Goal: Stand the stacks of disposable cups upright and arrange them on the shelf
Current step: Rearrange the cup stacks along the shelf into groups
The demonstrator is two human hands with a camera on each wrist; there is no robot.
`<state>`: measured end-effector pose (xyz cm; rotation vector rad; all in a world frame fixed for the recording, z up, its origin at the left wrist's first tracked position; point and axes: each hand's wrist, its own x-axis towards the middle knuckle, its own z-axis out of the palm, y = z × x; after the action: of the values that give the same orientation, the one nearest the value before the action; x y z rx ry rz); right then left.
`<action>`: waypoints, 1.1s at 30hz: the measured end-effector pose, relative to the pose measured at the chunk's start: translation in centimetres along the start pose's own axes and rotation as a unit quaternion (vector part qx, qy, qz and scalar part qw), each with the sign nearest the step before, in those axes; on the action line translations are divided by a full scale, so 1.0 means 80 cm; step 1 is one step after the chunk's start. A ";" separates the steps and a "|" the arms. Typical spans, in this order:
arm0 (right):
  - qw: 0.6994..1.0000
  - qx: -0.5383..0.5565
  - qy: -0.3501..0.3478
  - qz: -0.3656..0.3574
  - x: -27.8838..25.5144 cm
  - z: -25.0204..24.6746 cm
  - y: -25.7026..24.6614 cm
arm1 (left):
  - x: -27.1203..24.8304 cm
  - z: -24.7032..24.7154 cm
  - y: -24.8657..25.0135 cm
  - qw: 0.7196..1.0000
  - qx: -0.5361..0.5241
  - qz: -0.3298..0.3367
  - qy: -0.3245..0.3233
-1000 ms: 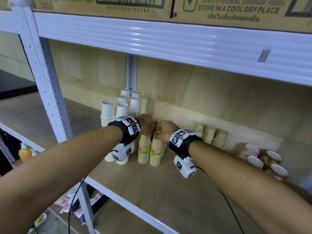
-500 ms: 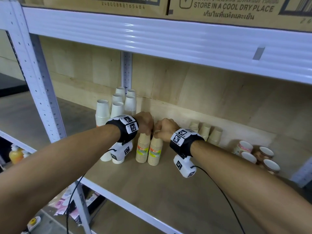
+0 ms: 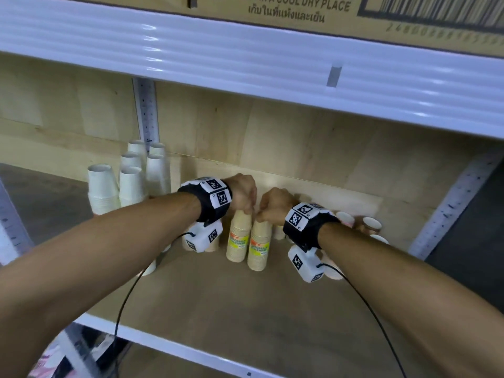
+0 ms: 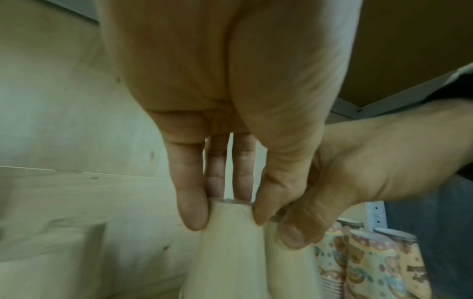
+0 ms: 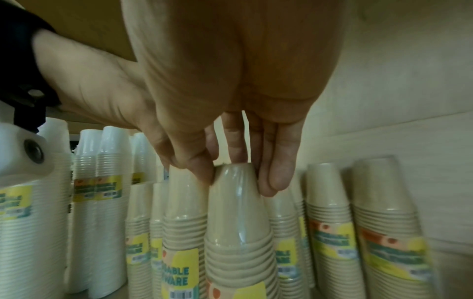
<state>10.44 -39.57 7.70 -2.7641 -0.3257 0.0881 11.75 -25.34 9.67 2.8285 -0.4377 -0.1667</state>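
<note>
Two beige wrapped cup stacks stand upright, side by side, on the wooden shelf board (image 3: pixel 245 309). My left hand (image 3: pixel 244 199) pinches the top of the left stack (image 3: pixel 238 241) from above with thumb and fingers (image 4: pixel 194 214); that stack (image 4: pixel 230 259) fills the lower left wrist view. My right hand (image 3: pixel 272 207) pinches the top of the right stack (image 3: pixel 259 249) in the same way. In the right wrist view its fingers (image 5: pixel 276 178) close round the top cup of that stack (image 5: pixel 238 222), next to the left stack (image 5: pixel 184 204).
White cup stacks (image 3: pixel 131 184) stand upright at the back left. More beige stacks (image 5: pixel 330 212) stand behind and to the right. Patterned cups (image 3: pixel 371 225) are at the far right. A metal upright (image 3: pixel 452 203) bounds the right side, and the upper shelf beam (image 3: pixel 245 55) hangs overhead.
Both hands, still holding the tops of the two beige stacks, have moved them to the right along the shelf, away from the white stacks.
</note>
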 end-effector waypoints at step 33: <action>0.991 0.002 0.064 0.113 0.022 -0.025 0.129 | 0.119 0.047 0.089 0.995 0.026 0.099 0.003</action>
<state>14.54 -49.23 5.91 -2.7757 0.0229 -0.0330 18.18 -35.78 7.40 2.8138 -0.7260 -0.1082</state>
